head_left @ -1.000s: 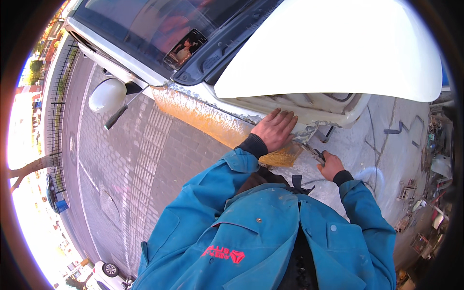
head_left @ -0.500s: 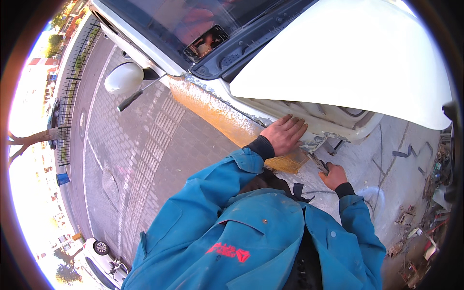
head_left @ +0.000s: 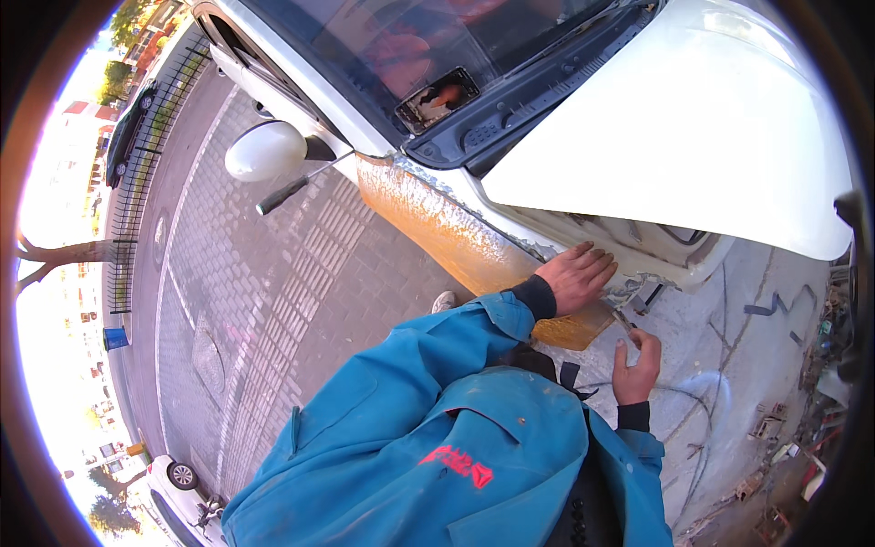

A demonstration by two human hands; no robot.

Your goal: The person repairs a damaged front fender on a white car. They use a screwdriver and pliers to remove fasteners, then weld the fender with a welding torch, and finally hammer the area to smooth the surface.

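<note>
Your left grip [head_left: 576, 277] lies flat, fingers extended and close together, palm down over the seam where a glossy amber-brown curved panel [head_left: 447, 232] meets a white car body with chipped paint [head_left: 460, 189]. It is not closed around anything. The panel runs away to the left of that grip, and its short end shows just below it.

Your right grip [head_left: 638, 363] is below and to the right, thumb and forefinger parted, beside a slim greyish metal tool [head_left: 623, 319] at the panel's end; whether a fingertip touches the tool you cannot tell from here.

Just right of your left grip, a small dark bracket [head_left: 649, 297] shows under the body edge. Above that grip spreads a broad white metal hood [head_left: 674, 137]; farther up and left, a black rectangular phone [head_left: 437, 98] lies at the base of the windshield.

Well to the left of both grips are a white oval side mirror [head_left: 266, 150] and, below it, a black-handled screwdriver [head_left: 284, 195], its shaft slanting toward the body.

Right of your right grip, a dark bent strip [head_left: 767, 307] lies on the grey concrete floor [head_left: 679, 360].
</note>
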